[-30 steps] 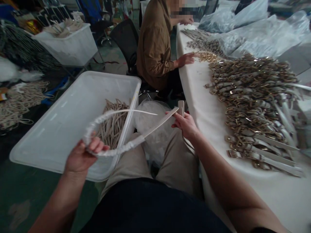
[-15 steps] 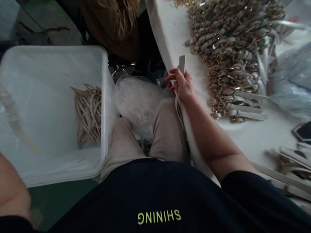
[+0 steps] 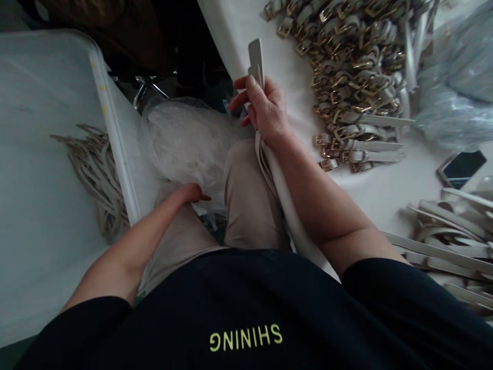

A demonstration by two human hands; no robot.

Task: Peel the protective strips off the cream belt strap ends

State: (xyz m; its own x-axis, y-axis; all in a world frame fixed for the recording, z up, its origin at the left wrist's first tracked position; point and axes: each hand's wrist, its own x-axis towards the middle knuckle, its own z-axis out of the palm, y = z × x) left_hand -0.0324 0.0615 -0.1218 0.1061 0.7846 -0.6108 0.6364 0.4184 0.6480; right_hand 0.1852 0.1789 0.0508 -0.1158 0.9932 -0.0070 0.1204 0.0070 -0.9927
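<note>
My right hand is closed on a pale grey belt, pinched between thumb and fingers at the table's edge. Two flat strap ends stick up above the thumb, and the rest hangs in a fold below my wrist. Over my lap, my left hand reaches down at the near side of a clear plastic bag. One finger shows, and the others are hidden, so its grip cannot be made out.
Many buckled belts lie heaped on the white table. More straps and a dark phone-like object are at right, near a plastic bag. A white bin at left holds thin strips.
My left hand has come from the left, out of view, to the plastic bag over my lap. The view has shifted; my right hand still holds the belt.
</note>
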